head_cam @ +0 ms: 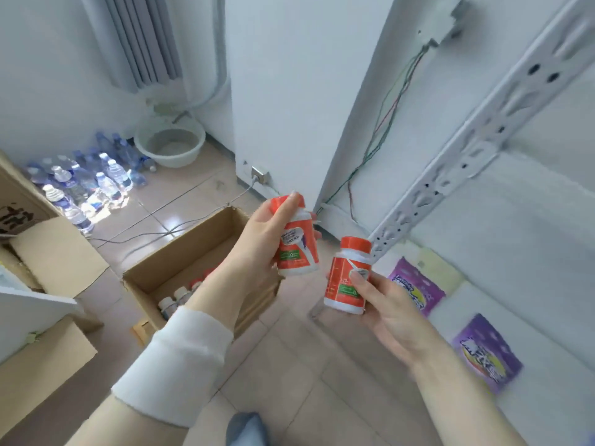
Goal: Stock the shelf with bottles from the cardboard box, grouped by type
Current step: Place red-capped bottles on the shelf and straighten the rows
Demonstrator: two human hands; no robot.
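Cardboard box point(180, 252), partly hidden by a sleeve point(174, 365), sits near water bottles point(80, 185).

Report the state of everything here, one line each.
Left bottle, capped, held in left hand.
Right bottle, capped, held in right hand.
Box, open, bottles inside.
Water bottles, standing on floor.
Basin, upright on floor.
Purple packs, lying on shelf.
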